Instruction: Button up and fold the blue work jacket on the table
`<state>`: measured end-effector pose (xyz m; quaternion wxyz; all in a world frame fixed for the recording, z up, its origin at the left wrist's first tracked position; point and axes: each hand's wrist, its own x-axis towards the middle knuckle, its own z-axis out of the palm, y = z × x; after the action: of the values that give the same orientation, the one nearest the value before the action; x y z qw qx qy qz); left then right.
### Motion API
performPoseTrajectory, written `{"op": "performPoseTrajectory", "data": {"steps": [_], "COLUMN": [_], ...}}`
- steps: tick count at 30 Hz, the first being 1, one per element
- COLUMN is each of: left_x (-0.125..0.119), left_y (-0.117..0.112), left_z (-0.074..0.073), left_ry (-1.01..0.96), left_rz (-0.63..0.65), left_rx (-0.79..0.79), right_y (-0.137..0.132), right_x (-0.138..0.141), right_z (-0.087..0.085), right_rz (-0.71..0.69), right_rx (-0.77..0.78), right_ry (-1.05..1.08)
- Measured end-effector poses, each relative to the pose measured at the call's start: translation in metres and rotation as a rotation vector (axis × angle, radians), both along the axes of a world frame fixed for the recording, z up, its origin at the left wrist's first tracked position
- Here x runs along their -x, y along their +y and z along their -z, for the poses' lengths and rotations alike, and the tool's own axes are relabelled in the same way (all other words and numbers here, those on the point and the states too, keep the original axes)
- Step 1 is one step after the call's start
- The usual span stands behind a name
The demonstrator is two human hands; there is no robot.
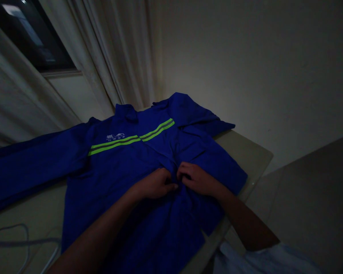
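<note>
A blue work jacket (111, 179) lies spread face up, with a green and grey stripe across its chest and white print on one side. Both of my hands are at its front opening, below the stripe. My left hand (159, 183) has its fingers curled on the front edge, thumb pointing right. Close beside it, my right hand (196, 178) pinches the cloth of the other front edge. Folds bunch up between the two hands. Whatever button or fastening sits under the fingertips is too dark and small to make out.
The jacket rests on a pale table (250, 150) whose right edge drops to a tiled floor (297, 198). Cables (25, 242) lie at the lower left. Behind stand a wall (246, 64), curtains (122, 49) and a dark window (31, 34).
</note>
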<state>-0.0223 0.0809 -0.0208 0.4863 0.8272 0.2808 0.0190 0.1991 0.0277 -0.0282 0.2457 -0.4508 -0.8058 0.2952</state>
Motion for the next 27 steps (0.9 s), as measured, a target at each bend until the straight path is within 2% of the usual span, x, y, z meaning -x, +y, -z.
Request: {"op": "performPoseTrajectory", "data": {"steps": [4, 12, 19, 24, 27], "left_x": [-0.0002, -0.0017, -0.0023, -0.0047, -0.0062], "left_y": [0.0006, 0.0005, -0.0009, -0.0055, -0.0068], "left_z": [0.0012, -0.0008, 0.0003, 0.0045, 0.002], "left_ry": [0.031, 0.111, 0.141, 0.229, 0.232], "left_rz": [0.023, -0.023, -0.045, -0.103, -0.086], "left_rx": [-0.051, -0.113, -0.103, -0.187, -0.237], "right_y": [-0.0007, -0.0005, -0.0014, -0.0011, -0.0004], "right_x": [0.0003, 0.0, 0.0006, 0.0001, 0.0], "right_z": [-0.0012, -0.0005, -0.0028, -0.0007, 0.0001], "right_rz": [0.002, 0.0, 0.005, 0.014, 0.018], "right_rx": [-0.004, -0.009, -0.007, -0.004, -0.015], "right_ry": [-0.011, -0.006, -0.006, -0.018, -0.018]}}
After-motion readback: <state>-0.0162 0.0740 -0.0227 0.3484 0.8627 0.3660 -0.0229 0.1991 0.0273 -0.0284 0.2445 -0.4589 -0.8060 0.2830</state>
